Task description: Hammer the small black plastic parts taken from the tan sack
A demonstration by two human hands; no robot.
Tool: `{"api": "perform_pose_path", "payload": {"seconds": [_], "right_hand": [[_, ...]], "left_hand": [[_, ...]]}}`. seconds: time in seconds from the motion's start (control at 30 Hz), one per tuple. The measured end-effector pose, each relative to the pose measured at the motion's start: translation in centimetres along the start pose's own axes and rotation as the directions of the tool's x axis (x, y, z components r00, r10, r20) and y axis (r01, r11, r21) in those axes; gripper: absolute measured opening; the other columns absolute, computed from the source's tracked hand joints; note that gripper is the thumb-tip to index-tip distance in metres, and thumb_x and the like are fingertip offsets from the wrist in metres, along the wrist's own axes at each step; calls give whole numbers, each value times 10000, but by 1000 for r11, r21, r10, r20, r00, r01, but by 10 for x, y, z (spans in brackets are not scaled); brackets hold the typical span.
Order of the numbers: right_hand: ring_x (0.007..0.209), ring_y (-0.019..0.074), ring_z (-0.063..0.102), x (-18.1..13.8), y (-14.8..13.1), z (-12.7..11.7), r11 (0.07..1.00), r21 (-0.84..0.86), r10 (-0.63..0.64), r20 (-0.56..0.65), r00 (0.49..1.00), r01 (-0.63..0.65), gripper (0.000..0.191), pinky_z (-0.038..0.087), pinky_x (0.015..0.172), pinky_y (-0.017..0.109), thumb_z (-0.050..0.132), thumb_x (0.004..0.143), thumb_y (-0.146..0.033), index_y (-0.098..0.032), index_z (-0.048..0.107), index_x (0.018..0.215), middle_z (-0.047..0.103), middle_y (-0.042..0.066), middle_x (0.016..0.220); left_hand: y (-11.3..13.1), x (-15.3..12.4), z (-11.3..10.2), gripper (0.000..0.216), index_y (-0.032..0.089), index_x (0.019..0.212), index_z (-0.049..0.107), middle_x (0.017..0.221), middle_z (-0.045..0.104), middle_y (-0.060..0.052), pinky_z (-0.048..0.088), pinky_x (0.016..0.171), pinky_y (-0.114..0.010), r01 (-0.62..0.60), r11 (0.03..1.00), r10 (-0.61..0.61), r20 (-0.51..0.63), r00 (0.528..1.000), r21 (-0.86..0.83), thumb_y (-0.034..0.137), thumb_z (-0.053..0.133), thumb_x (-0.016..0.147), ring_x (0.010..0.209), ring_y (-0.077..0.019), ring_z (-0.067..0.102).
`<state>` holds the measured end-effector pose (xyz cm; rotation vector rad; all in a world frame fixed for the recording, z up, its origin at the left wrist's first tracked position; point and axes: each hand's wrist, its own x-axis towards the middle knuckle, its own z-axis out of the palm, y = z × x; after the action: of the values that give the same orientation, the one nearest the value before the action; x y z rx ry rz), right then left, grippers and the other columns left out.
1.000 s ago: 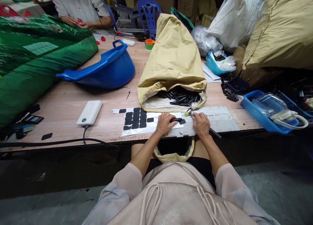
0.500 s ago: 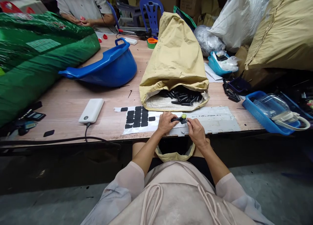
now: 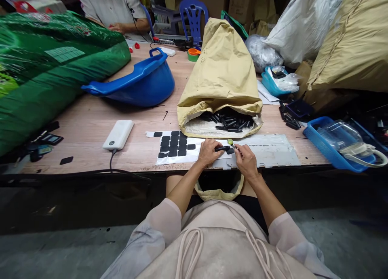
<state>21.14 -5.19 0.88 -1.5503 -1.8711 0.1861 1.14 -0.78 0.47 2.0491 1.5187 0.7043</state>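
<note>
My left hand (image 3: 208, 153) is closed on a slim black plastic piece (image 3: 222, 148), which points right. Between the fingertips of my right hand (image 3: 246, 161) is a small thin tool with a round yellow-green end (image 3: 230, 142); its exact kind is unclear. Just below that end is a small black square (image 3: 230, 151), close to the tip of the black piece. Left of my hands lies a white sheet (image 3: 190, 154) bearing several black rounded squares (image 3: 173, 144). A tan sack (image 3: 222, 72) lies with its mouth toward me, showing many slim black pieces (image 3: 232, 123).
A grey board (image 3: 273, 149) runs along the table edge. To the left are a white power bank (image 3: 119, 134) with a cable and a blue basin (image 3: 145, 83). A blue basket (image 3: 325, 149) stands right. An open sack (image 3: 220, 195) is between my knees. Another person (image 3: 112, 8) sits opposite.
The yellow-green end has lifted slightly away from the black piece, leaving a small gap. My left hand keeps its hold. The whole view has shifted slightly.
</note>
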Motion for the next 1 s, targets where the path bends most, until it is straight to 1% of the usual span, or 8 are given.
{"api": "perform_pose_path", "payload": {"seconds": [0.1,0.27,0.57,0.73,0.8,0.87,0.93,1.0], "right_hand": [[885,205,615,11,18,-6,986,-161,31,-19,999,-34,317,474,767,302,478,1040,-275,-214,729,1224,674,78,1014],[901,242,528,15,38,-5,913,-406,-22,26,999,30,273,396,777,343,517,1016,-247,-205,744,1163,650,97,973],[934,246,500,11,35,-3,900,-435,-15,12,1000,19,272,342,794,348,515,1026,-276,-220,719,1197,649,91,1017],[944,247,499,11,33,-3,899,-439,0,16,1000,7,250,344,809,348,521,1023,-282,-212,716,1165,653,92,1027],[951,249,499,11,33,-2,897,-443,7,17,1000,1,247,345,818,349,526,1021,-282,-213,715,1164,652,93,1029],[957,251,497,11,33,-2,896,-445,12,18,1000,-3,248,345,824,350,528,1020,-283,-213,715,1168,650,94,1031],[958,251,494,11,32,-2,895,-446,18,20,1000,-7,245,345,823,351,531,1018,-284,-213,718,1161,649,95,1035],[956,250,491,11,33,-1,896,-444,26,20,999,-14,238,345,818,352,533,1016,-282,-214,720,1147,646,94,1035]], "left_hand": [[-1,0,1,191,259,1024,771,994,727,-37,437,974,-421,-1,1000,1,-3,1000,-1,290,798,837,1054,-276,575],[-2,0,1,164,250,1006,767,986,727,-36,434,959,-420,-4,1000,4,11,1000,8,284,788,847,1041,-271,574],[-7,0,-3,159,252,1044,765,970,708,-46,436,947,-434,-67,998,67,16,998,15,342,700,930,1027,-270,570],[4,-33,-2,208,224,1094,733,1053,717,-82,460,925,-429,-246,969,247,-78,966,26,367,618,998,1026,-266,594],[9,-60,5,243,218,1128,717,1062,727,-89,484,885,-399,-371,929,371,-16,928,-3,387,574,1028,982,-245,628],[10,-88,16,262,218,1145,707,1025,747,-82,502,841,-370,-433,901,433,108,895,-23,400,548,1045,920,-224,665],[7,-108,28,257,220,1150,701,1001,767,-74,513,824,-353,-383,923,368,232,900,23,391,536,1053,903,-219,698],[4,-120,38,246,217,1176,692,1023,781,-75,524,822,-346,-254,959,199,341,919,127,357,532,1052,925,-227,725]]}}
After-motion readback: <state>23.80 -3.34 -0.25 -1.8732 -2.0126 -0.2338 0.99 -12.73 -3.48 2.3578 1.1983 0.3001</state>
